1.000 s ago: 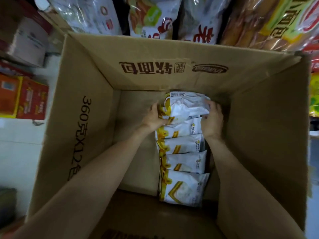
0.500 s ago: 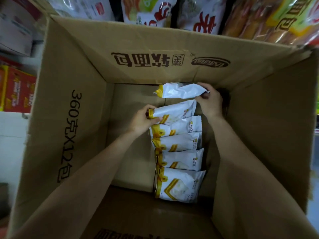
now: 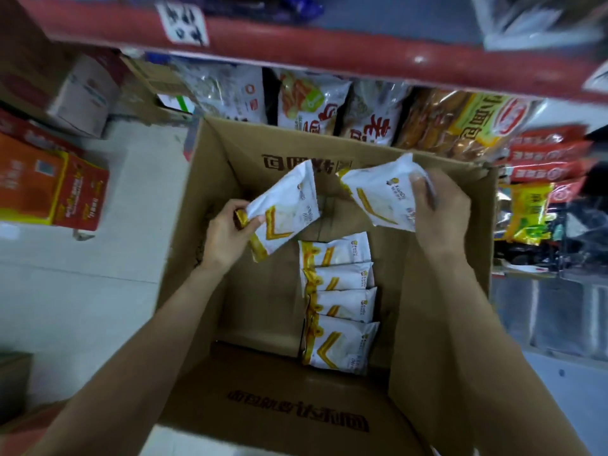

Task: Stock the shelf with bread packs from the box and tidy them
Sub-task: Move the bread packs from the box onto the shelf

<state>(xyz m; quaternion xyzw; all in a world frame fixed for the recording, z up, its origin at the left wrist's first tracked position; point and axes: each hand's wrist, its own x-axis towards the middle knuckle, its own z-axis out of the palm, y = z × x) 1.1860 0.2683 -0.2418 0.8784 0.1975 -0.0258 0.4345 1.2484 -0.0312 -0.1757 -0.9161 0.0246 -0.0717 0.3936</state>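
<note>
While four bread packs (image 3: 339, 301) sit in a neat overlapping row on the floor of the cardboard box (image 3: 210, 205), two more are up in the air above it. The left hand (image 3: 227, 232) pinches one white-and-yellow pack (image 3: 286, 209) by its yellow-trimmed end, thumb on the front; the right hand (image 3: 441, 205) has its fingers wrapped round the edge of a second pack (image 3: 381, 195), held tilted near the box's far wall. Both packs are lifted clear of the row but, by the look of it, not yet above the rim.

Beyond the box, the lower shelf (image 3: 345, 110) is crowded with big bags of bread and snacks, and a red shelf rail (image 3: 296, 41) runs across the top of view. No pack of this white-and-yellow kind shows on the shelf from here, so how many are already stocked I cannot tell.

My read: well under way. The box is mostly emptied, two packs are in hand waiting for a slot, four are left to fetch, and the tidying comes after that.
</note>
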